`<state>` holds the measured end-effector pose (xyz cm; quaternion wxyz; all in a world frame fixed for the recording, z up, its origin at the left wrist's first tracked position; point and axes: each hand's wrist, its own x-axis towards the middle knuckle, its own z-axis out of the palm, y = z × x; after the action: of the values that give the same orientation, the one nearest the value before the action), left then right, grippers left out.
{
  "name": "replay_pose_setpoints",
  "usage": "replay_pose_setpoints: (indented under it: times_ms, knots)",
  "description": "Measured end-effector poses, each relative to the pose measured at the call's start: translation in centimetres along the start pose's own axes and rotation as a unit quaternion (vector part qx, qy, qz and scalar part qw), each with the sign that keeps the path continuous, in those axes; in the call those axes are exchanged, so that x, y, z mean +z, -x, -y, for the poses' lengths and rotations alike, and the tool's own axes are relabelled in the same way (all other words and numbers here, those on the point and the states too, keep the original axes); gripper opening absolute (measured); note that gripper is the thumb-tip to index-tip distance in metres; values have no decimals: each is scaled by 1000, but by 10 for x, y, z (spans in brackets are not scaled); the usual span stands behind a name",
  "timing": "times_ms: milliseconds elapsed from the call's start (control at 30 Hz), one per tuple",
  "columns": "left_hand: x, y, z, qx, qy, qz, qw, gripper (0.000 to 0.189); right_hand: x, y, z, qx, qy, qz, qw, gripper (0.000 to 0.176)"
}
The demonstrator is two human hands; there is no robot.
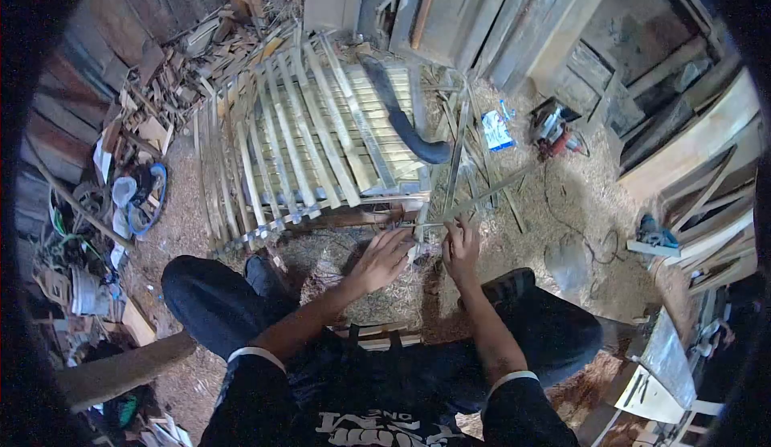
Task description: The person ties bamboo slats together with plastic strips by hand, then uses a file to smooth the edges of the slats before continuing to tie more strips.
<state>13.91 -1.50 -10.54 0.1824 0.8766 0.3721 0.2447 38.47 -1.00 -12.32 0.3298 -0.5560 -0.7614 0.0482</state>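
Note:
A thin wooden strip (494, 193) slants up to the right from between my hands. My right hand (461, 248) is closed around its lower part, fingers bent over it. Beside it, my left hand (381, 261) has its fingertips together at the near end of the strip, partly hiding it. Just beyond my hands is a low stack of wooden slats (293, 142), laid side by side. Across the slats lies a long dark tool with a curved end (408, 122).
Wood scraps (165, 85) heap up at the left. A red power tool (556, 138) with a cord and a blue-and-white packet (497, 130) lie on the shavings-covered floor at right. Boards (699, 142) lean along the right side. My bent knees (213, 302) flank the work.

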Motion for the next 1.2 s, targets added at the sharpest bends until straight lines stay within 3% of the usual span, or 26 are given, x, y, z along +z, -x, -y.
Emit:
replay_pose_setpoints:
  times_ms: [33, 67, 100, 167, 200, 233, 333, 400, 467, 533, 667, 733, 767, 833, 867, 1033, 1100, 1200]
  knots:
    - [17, 4, 4, -17, -25, 10, 999, 43, 12, 16, -7, 72, 6, -20, 997, 43]
    - [65, 17, 20, -133, 273, -16, 953, 43, 27, 31, -20, 76, -14, -5, 997, 38]
    - [63, 11, 19, -134, 270, -12, 954, 43, 34, 37, -27, 79, -18, -7, 997, 38]
    - [62, 11, 12, -63, 6, -4, 998, 44, 47, 64, -33, 105, -14, 52, 993, 35]
    - [81, 16, 20, -68, 7, -11, 998, 44, 57, 72, -39, 146, 10, 93, 985, 37]
    - [90, 17, 24, -68, 5, -7, 998, 44, 65, 78, -44, 148, 7, 92, 985, 37]
    - [103, 28, 29, -86, -15, 26, 996, 48, 97, 96, -46, 156, 22, 217, 963, 50]
    - [109, 32, 26, -60, 2, -28, 998, 53, 113, 101, -44, 151, 17, 218, 964, 53]
    - [116, 36, 24, -71, -21, -26, 997, 56, 126, 98, -37, 143, 11, 217, 965, 55]
    - [116, 38, 24, -75, -28, -31, 996, 59, 133, 86, -30, 177, 46, 250, 951, 45]
    - [103, 37, 22, -54, -1, -42, 998, 56, 140, 64, -35, 160, 64, 323, 931, 32]
    - [103, 36, 29, -60, -40, -43, 996, 53, 126, 53, -28, 230, -2, 149, 962, 20]
    - [103, 36, 33, -59, -38, -47, 996, 53, 116, 47, -28, 228, 2, 149, 962, 20]
    - [87, 23, 29, -152, -18, -5, 988, 51, 93, 33, -36, 158, -54, -47, 985, 16]
    - [78, 16, 26, -149, 11, -40, 988, 52, 80, 23, -37, 142, -52, -84, 985, 18]
    - [48, 3, 25, -158, -13, -82, 984, 51, 29, -31, -33, 57, -25, -176, 983, 23]
    - [40, 5, 25, -178, 30, -77, 981, 50, 16, -40, -27, 112, -85, -164, 976, 26]
    - [39, 15, 28, -175, 16, -81, 981, 51, 5, -51, -21, 101, 3, -157, 982, 28]
